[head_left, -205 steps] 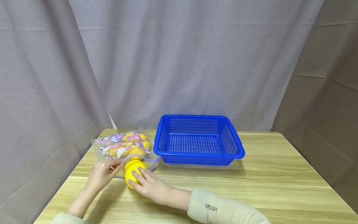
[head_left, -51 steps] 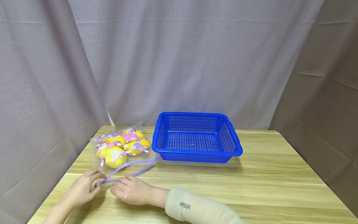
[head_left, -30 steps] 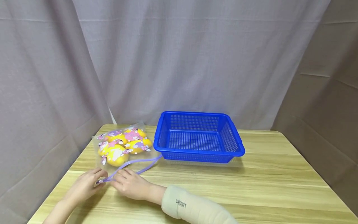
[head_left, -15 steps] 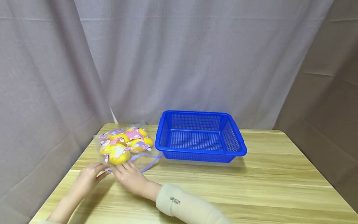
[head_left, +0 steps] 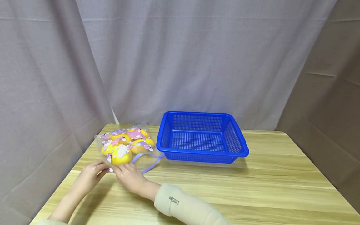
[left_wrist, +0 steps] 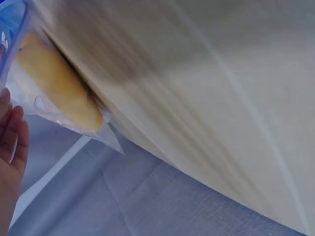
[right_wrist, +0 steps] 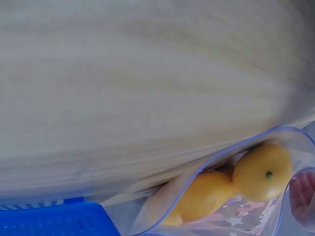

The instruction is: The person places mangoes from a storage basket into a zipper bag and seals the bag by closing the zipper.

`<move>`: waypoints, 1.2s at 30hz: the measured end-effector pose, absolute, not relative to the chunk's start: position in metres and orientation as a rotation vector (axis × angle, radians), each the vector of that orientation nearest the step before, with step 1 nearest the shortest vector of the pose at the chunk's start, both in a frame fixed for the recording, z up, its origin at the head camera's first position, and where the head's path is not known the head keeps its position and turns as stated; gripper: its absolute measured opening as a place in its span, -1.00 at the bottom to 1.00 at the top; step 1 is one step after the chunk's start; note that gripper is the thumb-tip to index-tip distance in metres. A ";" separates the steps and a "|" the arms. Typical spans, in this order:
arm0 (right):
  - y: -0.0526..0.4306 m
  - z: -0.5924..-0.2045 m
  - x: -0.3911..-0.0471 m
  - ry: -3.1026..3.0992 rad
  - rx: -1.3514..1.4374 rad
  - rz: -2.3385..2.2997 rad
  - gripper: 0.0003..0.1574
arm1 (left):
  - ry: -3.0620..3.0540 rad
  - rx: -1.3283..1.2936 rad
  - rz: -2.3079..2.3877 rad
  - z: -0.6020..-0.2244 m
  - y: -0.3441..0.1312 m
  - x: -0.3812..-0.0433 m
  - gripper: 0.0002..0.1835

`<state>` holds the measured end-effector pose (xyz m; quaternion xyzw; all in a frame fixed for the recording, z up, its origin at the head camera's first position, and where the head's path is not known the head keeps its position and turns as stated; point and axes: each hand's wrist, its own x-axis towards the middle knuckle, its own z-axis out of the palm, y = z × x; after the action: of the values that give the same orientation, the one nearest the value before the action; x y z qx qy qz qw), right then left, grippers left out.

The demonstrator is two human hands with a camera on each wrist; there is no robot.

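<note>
Both hands have crept forward, and now the left hand (head_left: 90, 176) and right hand (head_left: 130, 178) pinch the purple zip edge of the clear printed plastic bag of yellow fruit (head_left: 125, 145), lying just beyond them on the table (head_left: 253, 187), left of the blue plastic basket (head_left: 201, 137).

- One clear zip bag (head_left: 123, 145) printed with pink and purple cartoon figures, left of centre in the head view.
- Yellow round fruits (head_left: 121, 157) inside the bag: at least four show in the head view, though the print hides part of them; two show plainly in the right wrist view.
- One blue plastic basket (head_left: 202, 137), at centre.
- One wooden table (head_left: 253, 187).
- Two hands: the left hand (head_left: 89, 177) and the right hand (head_left: 131, 179), lower left.
</note>
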<state>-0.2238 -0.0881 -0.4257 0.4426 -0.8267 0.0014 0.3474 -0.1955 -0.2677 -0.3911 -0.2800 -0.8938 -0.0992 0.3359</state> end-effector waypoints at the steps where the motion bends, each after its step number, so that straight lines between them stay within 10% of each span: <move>1: -0.089 -0.424 -0.224 -2.141 1.147 -0.003 -0.74 | -2.333 -0.736 -0.238 -0.390 -0.267 -0.196 -0.73; 18: -0.099 -0.407 -0.231 -2.194 1.131 0.045 -0.91 | -2.315 -0.852 -0.135 -0.382 -0.267 -0.208 -0.80; 26: -0.102 -0.406 -0.226 -2.250 1.209 -0.148 -0.62 | -2.371 -0.850 -0.140 -0.388 -0.278 -0.204 -0.74; 36: -0.101 -0.416 -0.228 -2.214 1.250 -0.208 -0.85 | -2.415 -0.794 -0.097 -0.392 -0.293 -0.197 -0.65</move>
<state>-0.2277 -0.1012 -0.4156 0.4687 -0.8303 -0.0779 0.2912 -0.1971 -0.2935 -0.3917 -0.2983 -0.9072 -0.0364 0.2942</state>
